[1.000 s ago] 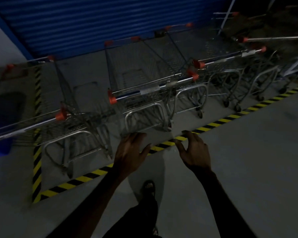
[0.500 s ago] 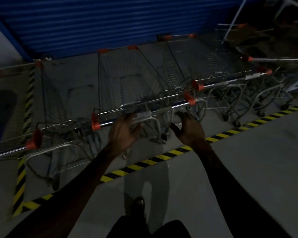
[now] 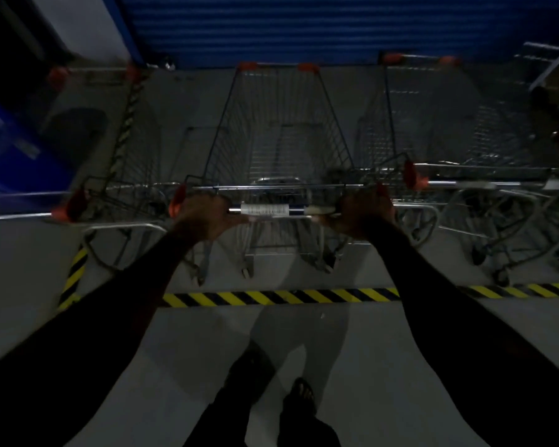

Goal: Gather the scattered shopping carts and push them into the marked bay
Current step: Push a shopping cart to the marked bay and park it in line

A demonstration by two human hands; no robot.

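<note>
A wire shopping cart with orange corner caps stands straight ahead of me, inside the bay marked by yellow-and-black floor tape. My left hand grips the left end of its handle bar. My right hand grips the right end. A second cart stands beside it on the left. A third cart stands on the right, with more carts nested behind it at the right edge.
A blue roller shutter closes off the far side of the bay. A blue bin stands at the left. Striped tape also runs up the bay's left side. My feet stand on grey concrete behind the line.
I have stepped up to the middle cart and both hands, open a second ago, have closed on its handle bar. The view now faces the cart squarely.
</note>
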